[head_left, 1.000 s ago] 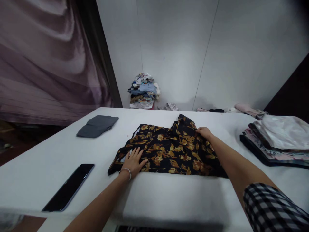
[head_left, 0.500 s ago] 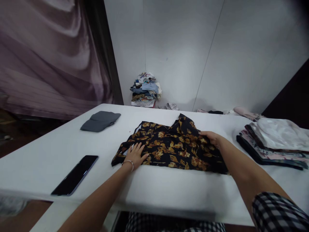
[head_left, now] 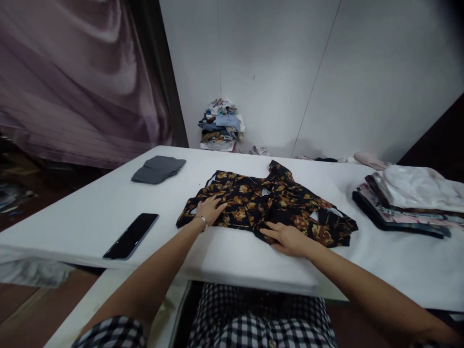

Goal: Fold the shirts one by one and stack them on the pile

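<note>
A black garment with a brown and golden floral print (head_left: 239,212) lies partly folded on the white table, with pale patches showing along its edges. My left hand (head_left: 210,211) rests flat on its left part, fingers spread, a bracelet round the wrist. At the near edge of the garment, right of the middle, is my right hand (head_left: 290,239). Its fingers stretch leftward over the cloth and touch it, with the thumb lower and apart. One narrow printed end sticks out at the far side of the garment.
A phone (head_left: 132,236) lies left of the garment, and a folded grey cloth (head_left: 158,169) farther back. On the right stands a stack of folded clothes (head_left: 416,203). Beyond the table's far edge, a pile of clothes (head_left: 221,124) is against the wall. The white table (head_left: 90,212) ends close to my lap.
My right hand has moved from the garment's upper right to its near edge, toward the middle. The right part of the garment is now folded differently. My left hand stays on the left part.
</note>
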`<state>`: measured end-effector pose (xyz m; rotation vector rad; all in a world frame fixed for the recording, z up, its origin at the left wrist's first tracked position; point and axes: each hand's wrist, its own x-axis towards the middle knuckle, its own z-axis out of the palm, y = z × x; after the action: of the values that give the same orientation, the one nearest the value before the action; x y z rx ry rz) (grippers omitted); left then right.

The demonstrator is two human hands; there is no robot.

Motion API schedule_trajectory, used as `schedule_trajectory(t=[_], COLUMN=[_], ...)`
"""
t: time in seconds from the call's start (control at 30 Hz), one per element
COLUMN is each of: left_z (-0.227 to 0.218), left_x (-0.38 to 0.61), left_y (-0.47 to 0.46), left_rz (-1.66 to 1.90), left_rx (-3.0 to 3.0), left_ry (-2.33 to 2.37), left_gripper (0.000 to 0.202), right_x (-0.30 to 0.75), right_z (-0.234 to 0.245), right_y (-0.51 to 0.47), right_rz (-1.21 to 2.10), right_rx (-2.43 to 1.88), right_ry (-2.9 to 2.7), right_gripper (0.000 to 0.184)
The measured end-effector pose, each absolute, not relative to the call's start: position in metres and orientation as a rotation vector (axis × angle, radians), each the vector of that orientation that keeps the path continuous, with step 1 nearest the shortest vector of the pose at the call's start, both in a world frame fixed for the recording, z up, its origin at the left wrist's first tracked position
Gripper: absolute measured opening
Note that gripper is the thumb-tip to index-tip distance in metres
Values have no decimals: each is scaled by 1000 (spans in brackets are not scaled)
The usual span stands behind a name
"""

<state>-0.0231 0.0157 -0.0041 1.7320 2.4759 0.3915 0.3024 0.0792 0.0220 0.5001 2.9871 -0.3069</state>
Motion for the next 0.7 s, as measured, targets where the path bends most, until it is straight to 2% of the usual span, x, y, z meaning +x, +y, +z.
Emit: schedule_trajectory(t=[0.13, 0.23, 0.37, 0.53, 0.7], left_z=[28, 37, 31, 16, 10], left_x=[38, 97, 148, 151, 127], left_y=[35, 60, 101, 141, 158], left_rz=[827, 902, 947, 1092, 1515], left_rx=[1863, 1893, 1757, 1361, 1005], left_ry=[2292, 2096, 2085, 2017, 1684], left_gripper=[39, 35, 38, 18, 33], right_x=[310, 309, 317, 355, 389], right_z=[4, -6, -17, -29, -43], right_y=[77, 71, 59, 56, 68], right_rz=[-320, -302, -282, -210, -6], right_rx=[548, 531, 632, 918, 1119], right_ry=[3120, 3197, 3279, 3278, 3247], right_gripper=[52, 52, 56, 62, 45])
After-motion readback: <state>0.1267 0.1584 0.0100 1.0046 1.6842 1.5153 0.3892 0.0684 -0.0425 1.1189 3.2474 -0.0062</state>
